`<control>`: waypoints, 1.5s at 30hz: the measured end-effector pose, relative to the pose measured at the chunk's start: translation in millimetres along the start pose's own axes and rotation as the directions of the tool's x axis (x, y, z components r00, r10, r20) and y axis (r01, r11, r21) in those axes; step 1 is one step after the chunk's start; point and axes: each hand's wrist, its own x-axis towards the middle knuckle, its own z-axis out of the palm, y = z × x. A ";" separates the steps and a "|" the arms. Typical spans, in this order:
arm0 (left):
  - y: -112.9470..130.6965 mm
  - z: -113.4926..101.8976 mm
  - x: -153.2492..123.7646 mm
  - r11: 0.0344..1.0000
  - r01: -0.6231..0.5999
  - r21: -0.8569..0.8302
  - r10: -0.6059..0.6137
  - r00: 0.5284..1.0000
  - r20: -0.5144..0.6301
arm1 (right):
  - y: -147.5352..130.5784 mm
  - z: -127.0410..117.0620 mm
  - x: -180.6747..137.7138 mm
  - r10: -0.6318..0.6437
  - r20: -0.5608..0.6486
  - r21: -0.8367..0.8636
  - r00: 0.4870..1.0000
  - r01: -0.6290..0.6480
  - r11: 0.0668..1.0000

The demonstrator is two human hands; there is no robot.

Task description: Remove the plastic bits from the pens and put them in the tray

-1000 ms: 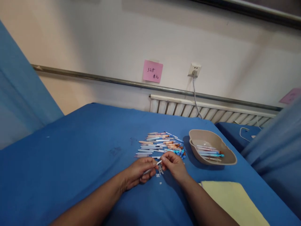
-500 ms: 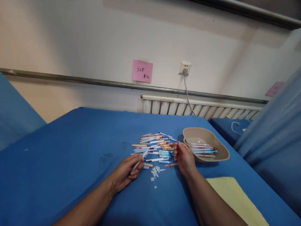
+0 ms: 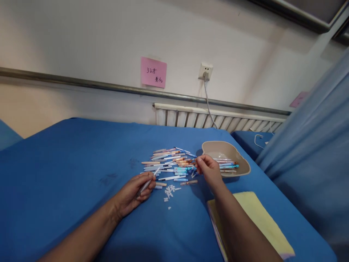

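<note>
My left hand (image 3: 137, 193) is closed around a pen barrel (image 3: 144, 187), and a thin white tip (image 3: 156, 171) sticks up out of it. To the right, my right hand (image 3: 208, 169) hovers by the beige tub with thumb and fingers pinched together. Whatever may be between those fingertips is too small to make out. Between the hands lie several pen parts: pale barrels (image 3: 149, 163), white refills (image 3: 172, 178) and blue clear-looking pieces (image 3: 181, 179). A small heap of white plastic bits (image 3: 170, 190) is nearer to me.
Several assembled-looking pens (image 3: 227, 166) rest inside the beige tub (image 3: 244, 171). A folded yellow cloth (image 3: 261, 214) lies under my right forearm on the blue sheet (image 3: 81, 163). Behind are a radiator (image 3: 182, 117) and a wall socket (image 3: 205, 71); a blue curtain (image 3: 308, 127) hangs at right.
The view has turned a little to the right, so everything sits further left and higher. My left hand keeps its hold on the pen barrel; my right hand stays pinched near the tub.
</note>
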 end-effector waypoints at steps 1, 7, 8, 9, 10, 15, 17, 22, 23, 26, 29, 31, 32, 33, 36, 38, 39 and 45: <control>0.3 0.5 -0.1 1.000 0.005 0.003 -0.005 1.000 0.004 | -3.8 -5.1 -0.5 -0.002 0.045 -0.104 0.999 0.006 0.995; -1.1 -1.7 1.9 1.000 0.017 0.020 -0.018 1.000 0.024 | -9.3 -22.9 -7.6 0.185 0.265 -0.857 0.946 0.143 0.494; -1.3 -2.1 2.3 1.000 0.017 0.023 -0.017 0.999 0.028 | -7.5 -22.8 -8.4 0.232 0.243 -0.912 0.942 0.140 0.386; -1.5 -2.2 2.7 1.000 0.016 0.026 -0.017 0.999 0.032 | -5.4 -22.0 -8.9 0.267 0.217 -0.944 0.939 0.133 0.301; -1.5 -2.2 2.9 0.999 0.014 0.030 -0.015 0.999 0.033 | -3.4 -20.7 -9.1 0.288 0.196 -0.962 0.937 0.128 0.241; -2.5 -1.9 2.7 0.999 0.015 0.049 -0.016 1.000 0.026 | 2.9 -15.0 -6.8 0.308 0.220 -0.971 0.925 0.178 0.161; -3.7 -2.0 2.8 0.999 0.008 0.054 -0.009 1.000 0.023 | 4.4 -14.9 -5.4 0.313 0.233 -0.969 0.921 0.192 0.158; -5.0 -0.8 2.9 0.999 0.004 0.049 -0.004 1.000 -0.003 | 9.7 -16.8 -3.6 0.339 0.247 -0.966 0.908 0.203 0.159; -5.0 -0.6 2.9 0.999 0.006 0.048 -0.006 1.000 -0.005 | 10.5 -17.0 -3.8 0.337 0.247 -0.966 0.908 0.203 0.160; -5.5 -0.7 2.9 0.999 0.007 0.053 -0.007 1.000 -0.004 | 11.1 -17.1 -5.2 0.312 0.268 -0.958 0.911 0.217 0.188; -6.8 -1.3 2.8 0.999 0.000 0.053 0.000 1.000 -0.002 | 9.6 -15.6 -6.9 0.264 0.288 -0.944 0.920 0.227 0.237; -7.9 -1.2 2.5 0.999 -0.003 0.044 0.003 1.000 0.000 | 8.8 -13.6 -7.8 0.253 0.283 -0.939 0.925 0.213 0.272; -8.4 -1.0 2.3 0.999 -0.005 0.038 0.005 1.000 -0.004 | 8.7 -12.5 -8.1 0.258 0.278 -0.936 0.925 0.201 0.287; -8.8 -0.6 2.1 0.999 -0.005 0.034 0.005 1.000 -0.011 | 8.7 -11.4 -8.3 0.267 0.276 -0.934 0.923 0.192 0.302; -9.3 0.6 1.6 0.999 -0.007 0.033 0.008 0.999 -0.034 | 9.2 -9.2 -8.8 0.288 0.275 -0.928 0.917 0.175 0.330; -9.1 1.4 1.3 0.999 -0.005 0.039 0.006 0.999 -0.035 | 9.0 -9.1 -8.9 0.284 0.275 -0.925 0.918 0.172 0.339; -9.0 1.7 1.2 0.999 -0.005 0.042 0.007 0.999 -0.033 | 8.7 -9.3 -8.8 0.281 0.275 -0.924 0.919 0.172 0.341; -10.0 1.6 1.8 0.998 -0.020 0.051 0.022 0.999 -0.041 | 9.3 -11.7 -7.6 0.299 0.260 -0.934 0.918 0.161 0.319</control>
